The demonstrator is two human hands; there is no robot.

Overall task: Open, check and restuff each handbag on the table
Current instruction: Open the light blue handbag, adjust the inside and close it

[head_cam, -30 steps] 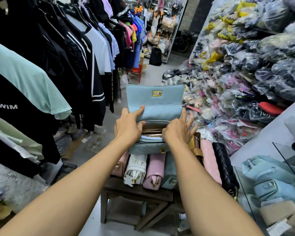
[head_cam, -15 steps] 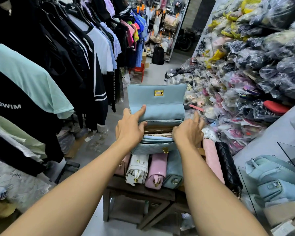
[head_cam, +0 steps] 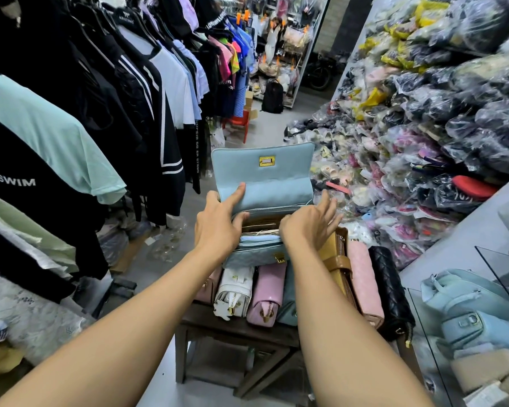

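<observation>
stuffing [head_cam: 262, 226] shows in the open blue handbag [head_cam: 265, 192]; our right hand [head_cam: 306, 230] has slid back over its mouth, fingers [head_cam: 325, 202] spread, holding nothing; left hand [head_cam: 218, 227] grips its side, mid-check.

We're pretty clearly in a clothing and accessories shop here, kinda market-stall style. Down the left side we've got a packed rack of shirts [head_cam: 159, 83] on hangers, and on the right a huge heap of plastic-bagged goods [head_cam: 459, 118] with loose sandals [head_cam: 326, 168] spilling at its foot. Handbags [head_cam: 266, 292] sit in a row across a small wooden table [head_cam: 235, 327], edge to edge, and there's a stocked display shelf [head_cam: 294, 39] at the aisle's far end.
</observation>
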